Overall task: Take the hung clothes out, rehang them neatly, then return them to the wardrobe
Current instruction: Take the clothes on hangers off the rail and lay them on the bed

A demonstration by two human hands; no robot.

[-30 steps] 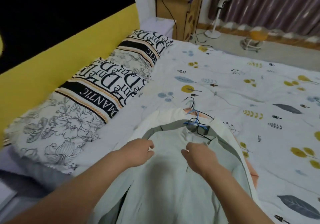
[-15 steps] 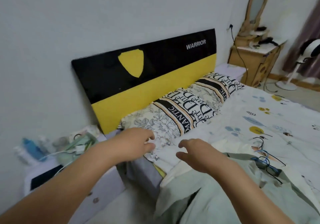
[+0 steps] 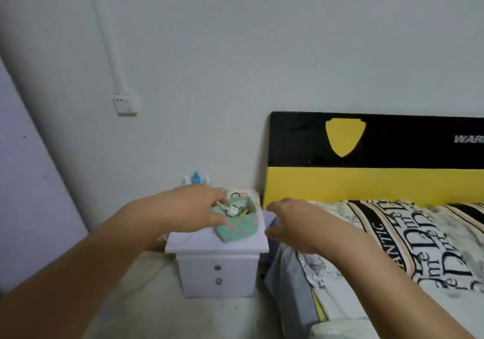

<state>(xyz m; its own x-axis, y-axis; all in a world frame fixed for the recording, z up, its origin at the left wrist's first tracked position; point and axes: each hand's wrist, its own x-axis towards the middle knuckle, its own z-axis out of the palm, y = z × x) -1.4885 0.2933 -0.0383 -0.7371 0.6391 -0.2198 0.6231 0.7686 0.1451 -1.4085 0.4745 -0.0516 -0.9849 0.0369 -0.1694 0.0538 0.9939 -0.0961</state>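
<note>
Both my hands are raised in front of me and hold nothing. My left hand (image 3: 195, 207) hovers over the white nightstand (image 3: 217, 262) with its fingers loosely curved, just in front of a green fabric box (image 3: 238, 224). My right hand (image 3: 294, 223) is spread open above the near corner of the bed, beside the patterned pillow (image 3: 408, 244). The pale green garment and the hangers are out of view. A pale scrap of cloth (image 3: 337, 331) shows at the bottom edge of the bed.
A black and yellow headboard (image 3: 377, 171) stands against the grey wall. Small bottles (image 3: 196, 178) line the back of the nightstand. A lilac panel (image 3: 28, 181) rises at the far left. A wall switch (image 3: 125, 104) sits below a white conduit. Pale floor lies beneath my arms.
My view has swung left, from the garment on the bed to the nightstand and wall. Both hands let go of the garment's collar and now hang empty in the air.
</note>
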